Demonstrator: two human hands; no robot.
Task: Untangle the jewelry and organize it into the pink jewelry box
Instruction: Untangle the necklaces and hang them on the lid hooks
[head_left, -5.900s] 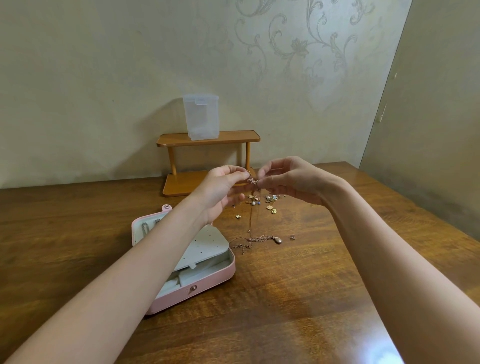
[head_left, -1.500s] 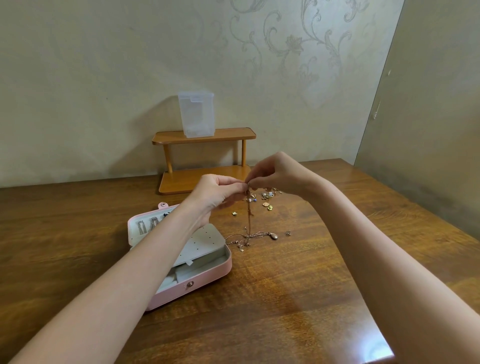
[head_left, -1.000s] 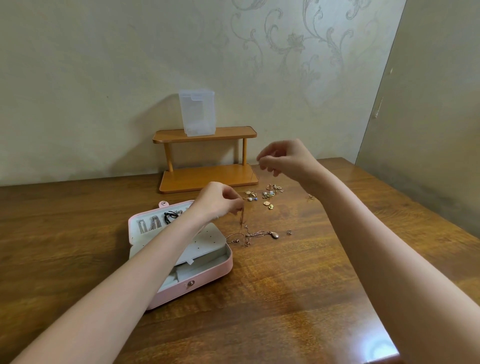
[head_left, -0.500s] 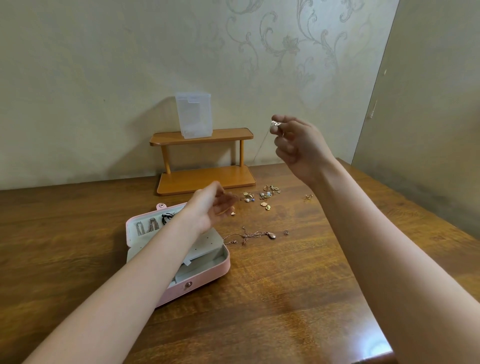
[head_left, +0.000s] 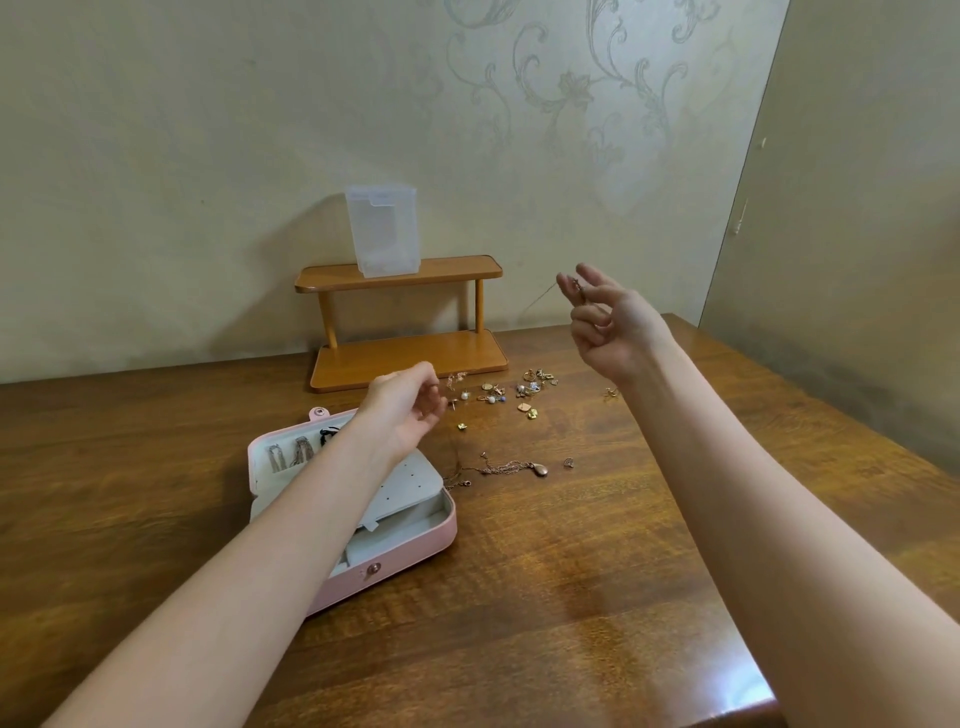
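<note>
Above the wooden surface (head_left: 571, 597), the right hand (head_left: 605, 327) pinches a thin chain (head_left: 540, 299), raised; the left hand (head_left: 410, 410) hangs loosely curled, empty, over the open pink jewelry box (head_left: 405, 551). Best lifted slowly, clear of the remaining tangle (head_left: 498, 467).

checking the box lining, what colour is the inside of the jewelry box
Pale grey-white inside the pink jewelry box, in the head view.

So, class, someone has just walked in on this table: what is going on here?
A person is sorting jewelry at a wooden table. The right hand is raised, pinching a thin chain. The left hand hovers over the open pink jewelry box, which already holds a few pieces. Loose earrings and a pendant necklace lie on the table beside it.
</note>
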